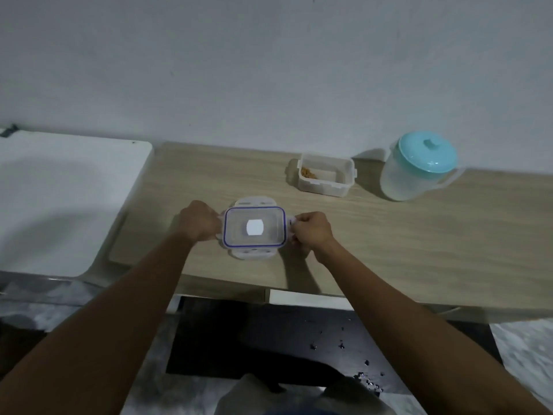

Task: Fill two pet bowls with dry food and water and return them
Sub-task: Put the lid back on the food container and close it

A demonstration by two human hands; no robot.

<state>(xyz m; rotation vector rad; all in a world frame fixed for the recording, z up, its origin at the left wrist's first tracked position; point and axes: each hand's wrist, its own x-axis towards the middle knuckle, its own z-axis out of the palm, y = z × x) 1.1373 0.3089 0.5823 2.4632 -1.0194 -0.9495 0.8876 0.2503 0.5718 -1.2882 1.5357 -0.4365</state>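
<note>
A clear container lid [254,227] with a blue seal and white clip flaps is held flat over the wooden table [419,235]. My left hand [199,220] grips its left flap and my right hand [312,230] grips its right flap. Behind it stands an open clear plastic container [326,175] with a little brown dry food in its left corner. A translucent water jug [419,172] with a turquoise lid stands at the back right. No pet bowl shows in this view.
A white surface [65,205] adjoins the table on the left. The wall [269,70] runs right behind the table. Below the table's front edge lies a dark mat [254,339] with small scattered bits at its right.
</note>
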